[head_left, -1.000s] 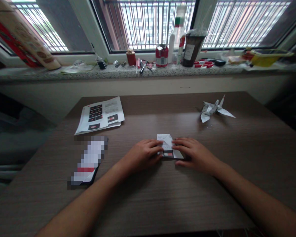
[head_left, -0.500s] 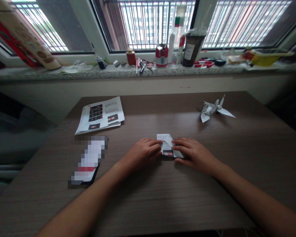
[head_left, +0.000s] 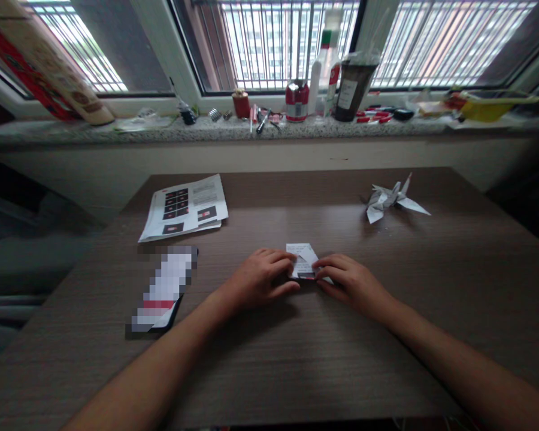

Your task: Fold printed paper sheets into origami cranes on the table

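A small folded sheet of printed paper (head_left: 302, 254) lies on the table between my hands, with a dark picture patch near its lower edge. My left hand (head_left: 265, 274) holds its left side, fingertips on top and the thumb stretched along just below the near edge. My right hand (head_left: 351, 280) grips the lower right corner between fingers and thumb, covering that corner. Farther back on the right stands a folded paper crane (head_left: 390, 200), apart from both hands.
Printed sheets (head_left: 186, 206) lie at the back left, with a phone (head_left: 166, 293) in front of them, near my left forearm. Along the stone windowsill (head_left: 161, 133) stand a red can (head_left: 297, 100), a dark drink cup (head_left: 354, 90), bottles and a yellow container (head_left: 489, 106).
My left thumb has come out below the paper's near edge. My right fingers have drawn closer around the lower right corner, and less of the dark picture patch shows.
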The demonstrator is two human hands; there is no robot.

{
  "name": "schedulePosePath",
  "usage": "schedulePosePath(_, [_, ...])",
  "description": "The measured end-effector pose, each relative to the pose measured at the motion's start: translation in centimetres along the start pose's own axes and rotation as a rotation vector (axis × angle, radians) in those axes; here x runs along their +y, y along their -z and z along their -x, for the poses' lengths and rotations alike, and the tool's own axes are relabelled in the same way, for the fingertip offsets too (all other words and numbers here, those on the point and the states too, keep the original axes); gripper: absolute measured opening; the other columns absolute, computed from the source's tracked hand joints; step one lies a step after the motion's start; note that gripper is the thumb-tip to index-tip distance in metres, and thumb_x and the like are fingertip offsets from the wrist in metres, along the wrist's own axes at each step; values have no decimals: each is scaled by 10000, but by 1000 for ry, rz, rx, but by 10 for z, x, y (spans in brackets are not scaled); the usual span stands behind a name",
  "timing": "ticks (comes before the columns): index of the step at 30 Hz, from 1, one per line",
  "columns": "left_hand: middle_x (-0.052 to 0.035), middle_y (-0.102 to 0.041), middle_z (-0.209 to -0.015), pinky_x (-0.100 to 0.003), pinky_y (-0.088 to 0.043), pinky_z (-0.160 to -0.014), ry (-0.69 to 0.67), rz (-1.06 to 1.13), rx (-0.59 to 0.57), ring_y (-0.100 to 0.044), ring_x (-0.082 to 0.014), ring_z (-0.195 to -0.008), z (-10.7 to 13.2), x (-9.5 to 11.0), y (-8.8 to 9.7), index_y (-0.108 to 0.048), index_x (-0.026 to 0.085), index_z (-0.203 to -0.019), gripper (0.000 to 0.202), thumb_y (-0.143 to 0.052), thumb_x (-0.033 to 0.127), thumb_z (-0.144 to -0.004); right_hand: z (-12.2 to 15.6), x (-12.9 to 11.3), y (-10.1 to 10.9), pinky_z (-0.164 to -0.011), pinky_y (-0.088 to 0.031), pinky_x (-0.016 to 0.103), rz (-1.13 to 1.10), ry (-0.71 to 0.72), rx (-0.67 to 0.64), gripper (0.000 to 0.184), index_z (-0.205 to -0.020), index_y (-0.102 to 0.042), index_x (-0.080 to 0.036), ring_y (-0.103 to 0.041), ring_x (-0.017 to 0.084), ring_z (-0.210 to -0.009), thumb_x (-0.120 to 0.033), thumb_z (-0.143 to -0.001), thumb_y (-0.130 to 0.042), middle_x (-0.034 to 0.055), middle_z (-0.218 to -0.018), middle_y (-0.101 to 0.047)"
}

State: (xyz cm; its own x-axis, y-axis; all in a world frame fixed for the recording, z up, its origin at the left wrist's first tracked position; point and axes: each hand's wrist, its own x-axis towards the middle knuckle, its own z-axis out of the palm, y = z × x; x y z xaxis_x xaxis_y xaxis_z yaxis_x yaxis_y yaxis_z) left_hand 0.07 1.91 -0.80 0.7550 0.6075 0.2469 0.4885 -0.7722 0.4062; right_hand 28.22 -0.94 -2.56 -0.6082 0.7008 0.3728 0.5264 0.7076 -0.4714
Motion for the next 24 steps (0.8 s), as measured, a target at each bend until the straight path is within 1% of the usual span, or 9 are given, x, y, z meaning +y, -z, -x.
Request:
schedulePosePath(2, [-84,-681,-1331,-462,-492,-1008,-1,6,6,-641,-263,-1200,1,-1,0,-674,223,-1063,169,-669,376,-991,0,-1,0,-903,-576,447,-5,-12,3,88,-1019,-704,-246,-678,253,-1084,-198,-981,-642,89,-1181,-728])
schedulePosePath(4, [-79,-691,-1310,-455,-495,-998,10,6,20,-650,-255,-1184,1,-3,-3,-673,220,-1053,112,-621,314,-1020,0,-1,0,-917,-572,448,-7,-24,-6,90,-1021,-698,-244,-672,255,-1098,-187,-976,-645,86,-1193,-725])
schedulePosePath(6, [-80,-698,-1283,-454,-496,-996,26,13,32,-652,-254,-1176,0,-4,-7,-672,214,-1053,105,-594,281,-1034,1,-1,0,-929,-567,450,-7,-31,-9,90,-1025,-694,-241,-665,256,-1111,-183,-975,-646,85,-1207,-721])
schedulePosePath(10, [-92,-676,-1283,-466,-494,-1021,84,52,57,-633,-260,-1187,-3,-2,-10,-662,203,-1062,104,-589,272,-1033,3,0,-1,-914,-567,452,-2,-18,-1,76,-1025,-693,-245,-663,259,-1104,-201,-981,-649,86,-1224,-716])
schedulePosePath(17, [-92,-665,-1216,-479,-493,-1009,182,80,110,-620,-269,-1149,-10,3,-11,-649,194,-962,91,-603,260,-1006,2,-2,1,-904,-575,460,15,-2,-18,69,-1042,-693,-235,-666,265,-1093,-234,-995,-643,89,-1213,-726])
schedulePosePath(20, [-101,-655,-1195,-465,-494,-998,216,85,131,-618,-265,-1118,-12,3,-11,-643,185,-936,128,-592,274,-1012,2,-5,3,-923,-580,454,9,10,-45,124,-1110,-701,-238,-671,263,-1109,-250,-1006,-634,83,-1209,-737])
schedulePosePath(24, [-91,-650,-1164,-456,-480,-1005,252,45,128,-603,-266,-1112,-13,1,-11,-647,190,-933,145,-595,297,-1016,2,-6,5,-973,-578,444,7,33,-53,293,-1309,-654,-231,-673,258,-1146,-263,-1019,-625,85,-1228,-744])
